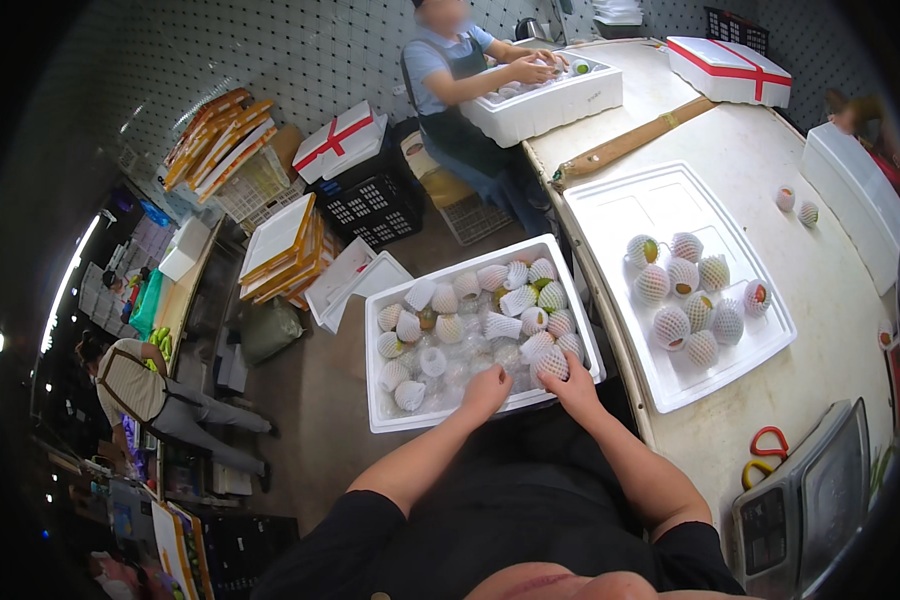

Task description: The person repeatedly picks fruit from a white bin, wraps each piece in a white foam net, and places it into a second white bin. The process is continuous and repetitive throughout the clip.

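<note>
A white foam box [372,352] stands before me, with net-wrapped fruits [450,328] around its sides and clear plastic packing [469,349] in its middle. My right hand [576,384] grips a fruit in a white foam net [550,365] at the box's near right corner. Over the near edge, my left hand [489,390] has its fingers curled; whether they pinch anything is hidden. On the table to the right, a foam lid [615,202] lies inside up and bears several more net-wrapped fruits [671,328].
A scale [795,510] and red-and-yellow-handled scissors [766,457] are at the table's near right. Two wrapped fruits [796,205] lie beyond the lid. A co-worker [450,82] handles fruit in another foam box [555,109]. Stacked foam lids [281,244] stand left; another person [146,390] bends farther left.
</note>
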Demonstrator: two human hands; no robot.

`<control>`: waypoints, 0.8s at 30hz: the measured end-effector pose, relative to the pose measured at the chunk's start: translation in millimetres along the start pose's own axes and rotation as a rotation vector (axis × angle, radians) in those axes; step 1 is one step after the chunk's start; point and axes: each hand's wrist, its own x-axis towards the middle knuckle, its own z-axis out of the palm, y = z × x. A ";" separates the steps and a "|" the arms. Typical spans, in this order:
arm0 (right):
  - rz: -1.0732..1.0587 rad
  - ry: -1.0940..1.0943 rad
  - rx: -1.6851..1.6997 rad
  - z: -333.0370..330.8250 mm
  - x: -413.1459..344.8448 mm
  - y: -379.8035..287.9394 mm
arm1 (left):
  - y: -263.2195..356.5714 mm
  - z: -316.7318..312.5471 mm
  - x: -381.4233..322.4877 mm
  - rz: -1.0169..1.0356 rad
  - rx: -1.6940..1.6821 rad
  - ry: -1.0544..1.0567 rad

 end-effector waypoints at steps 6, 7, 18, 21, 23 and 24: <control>0.024 0.013 0.051 0.9 3.0 5.0 | 3.6 -4.7 -10.5 0.031 0.021 -0.048; 0.011 0.017 0.045 1.4 4.2 6.9 | 4.3 -7.0 -12.9 0.054 0.035 -0.052; -0.104 0.136 -0.090 1.3 8.8 23.3 | 4.5 -30.6 -39.5 0.252 0.137 -0.225; -0.094 0.142 -0.026 3.6 8.4 15.7 | 10.1 -28.8 -43.4 0.368 0.230 -0.274; 0.031 0.042 0.067 0.3 6.1 10.3 | 12.3 -24.4 -45.9 0.390 0.225 -0.262; 0.026 0.034 0.076 -0.7 4.2 8.4 | 12.0 -22.3 -47.8 0.382 0.202 -0.234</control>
